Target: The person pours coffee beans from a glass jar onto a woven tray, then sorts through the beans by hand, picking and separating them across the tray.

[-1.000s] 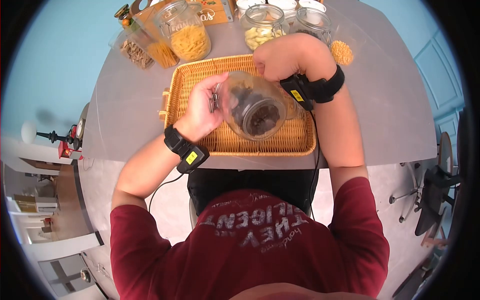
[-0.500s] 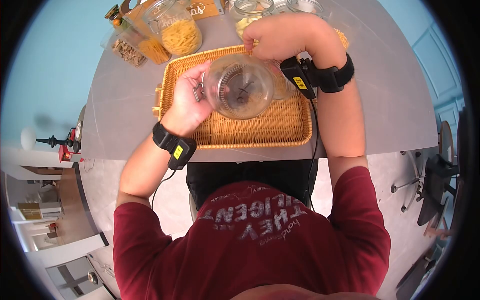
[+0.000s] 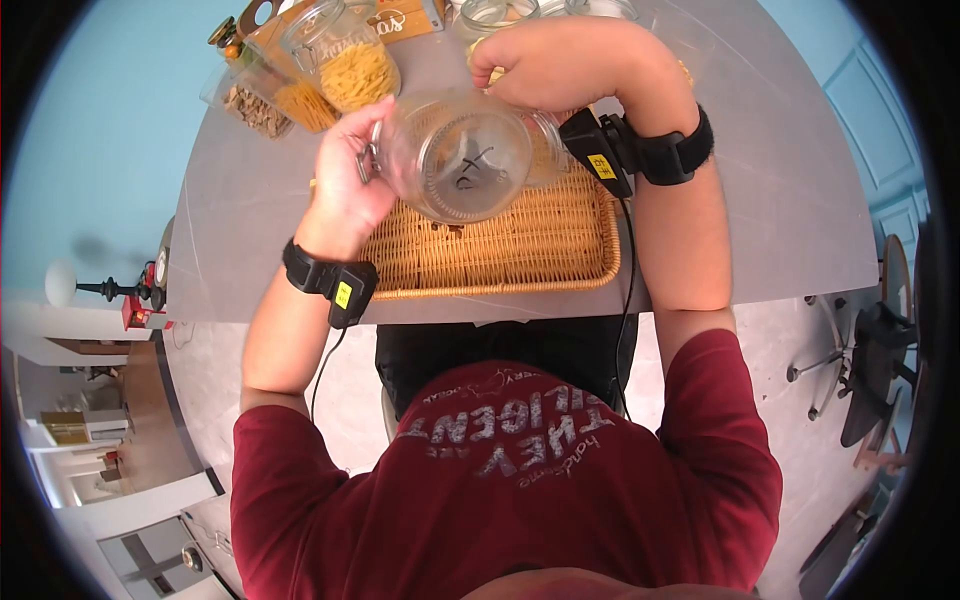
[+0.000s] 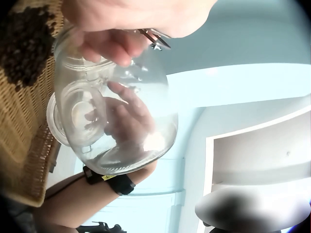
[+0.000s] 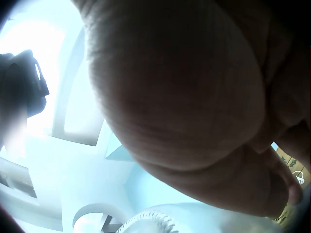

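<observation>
My left hand grips a clear glass jar near its metal clasp. The jar is tilted with its marked base toward the head camera, above the wicker basket. In the left wrist view, dark beans lie in a heap in the basket, and no beans show inside the jar. A round glass lid is beside the jar. Beyond the jar, my right hand is bent at the wrist with its fingers curled; nothing shows in them. Its palm fills much of the right wrist view.
Behind the basket at the left stand a jar of yellow pasta and containers of dry food. A wooden box and more glass jars stand at the back of the grey table.
The jar has moved left and away from the body with my left hand, and its base has turned toward the head camera. The dark beans seen in it earlier no longer show there.
</observation>
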The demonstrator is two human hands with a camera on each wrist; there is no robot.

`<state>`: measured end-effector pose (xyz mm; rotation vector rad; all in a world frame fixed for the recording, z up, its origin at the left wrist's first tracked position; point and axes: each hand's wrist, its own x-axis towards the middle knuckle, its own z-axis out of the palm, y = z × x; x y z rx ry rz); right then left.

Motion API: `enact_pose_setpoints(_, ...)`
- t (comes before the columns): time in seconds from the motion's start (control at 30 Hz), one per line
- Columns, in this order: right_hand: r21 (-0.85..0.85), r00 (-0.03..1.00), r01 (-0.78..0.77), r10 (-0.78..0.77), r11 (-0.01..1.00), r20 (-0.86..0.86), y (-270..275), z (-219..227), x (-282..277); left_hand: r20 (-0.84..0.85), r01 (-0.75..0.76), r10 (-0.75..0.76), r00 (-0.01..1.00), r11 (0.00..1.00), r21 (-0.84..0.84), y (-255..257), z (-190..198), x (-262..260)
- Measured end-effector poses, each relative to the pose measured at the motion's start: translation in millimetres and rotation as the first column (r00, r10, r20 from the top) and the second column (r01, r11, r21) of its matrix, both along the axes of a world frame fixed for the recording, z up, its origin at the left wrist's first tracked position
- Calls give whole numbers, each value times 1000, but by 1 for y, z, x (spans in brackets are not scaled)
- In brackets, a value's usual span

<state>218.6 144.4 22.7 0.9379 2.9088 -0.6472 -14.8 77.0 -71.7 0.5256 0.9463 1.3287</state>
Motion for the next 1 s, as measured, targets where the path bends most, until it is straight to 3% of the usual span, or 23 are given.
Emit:
enact_pose_setpoints(0.03, 1, 1000, 0, 0, 1000, -2, 4, -4, -1, -58, -104, 102, 993, 994, -19, 2, 6, 3)
enact_pose_setpoints(0.07, 22, 999, -34, 34, 999, -34, 11, -11, -2, -59, -104, 103, 993, 994, -16, 8, 8, -2)
enact_pose_setpoints(0.13, 44, 995, -68, 71, 997, -68, 12, -11, -3, -229, 3, 44, 972, 980, 201, 18, 17, -12)
enact_pose_setpoints(0.17, -8, 994, -40, 39, 999, -105, 8, -3, -1, -293, -4, 97, 951, 953, 301, 18, 24, -9)
enact_pose_setpoints(0.2, -60, 990, -13, 5, 998, -139, 5, 1, 0, -294, -4, 97, 951, 953, 303, 17, 36, -9)
enact_pose_setpoints(0.23, -57, 990, -13, 5, 998, -140, 8, -4, -2, -443, 72, 120, 888, 917, 392, 17, 47, -11)
enact_pose_setpoints(0.27, -39, 968, -12, 2, 999, -249, 13, -13, -4, -576, 161, 158, 802, 872, 463, 17, 57, -12)
enact_pose_setpoints(0.3, -21, 935, -9, 1, 1000, -355, 17, -18, -4, -624, 198, 203, 755, 836, 511, 20, 64, -11)
enact_pose_setpoints(0.33, -17, 935, -7, 0, 1000, -355, 14, -11, 0, -623, 200, 203, 755, 834, 514, 21, 72, -9)
enact_pose_setpoints(0.4, -38, 938, 19, -31, 999, -345, 6, 6, 8, -758, 261, 322, 567, 802, 537, 24, 83, -7)
enact_pose_setpoints(0.53, 54, 926, 140, -112, 989, -360, 24, -10, 8, -758, 247, 460, 462, 754, 608, 43, 82, 0)
enact_pose_setpoints(0.6, 112, 894, 253, -188, 961, -407, 15, -7, 13, -744, 324, 604, 286, 670, 668, 61, 73, -3)
enact_pose_setpoints(0.63, 116, 893, 256, -188, 960, -410, 10, -2, 16, -741, 327, 607, 287, 665, 671, 69, 70, -4)
enact_pose_setpoints(0.73, 164, 912, 252, -178, 954, -369, -6, 15, 24, -596, 523, 788, -153, 577, 628, 92, 62, -5)
enact_pose_setpoints(0.77, 129, 914, 259, -200, 957, -352, -10, 18, 25, -537, 559, 814, -223, 558, 614, 99, 59, -4)
enact_pose_setpoints(0.8, 93, 916, 266, -221, 959, -334, -13, 22, 27, -533, 562, 817, -221, 553, 615, 106, 53, -3)
enact_pose_setpoints(0.87, 77, 916, 230, -189, 970, -355, -22, 30, 33, -372, 631, 893, -252, 443, 636, 115, 42, 1)
enact_pose_setpoints(1.0, 103, 919, 179, -129, 978, -373, -29, 34, 37, -370, 628, 852, -371, 523, 576, 129, 22, 3)
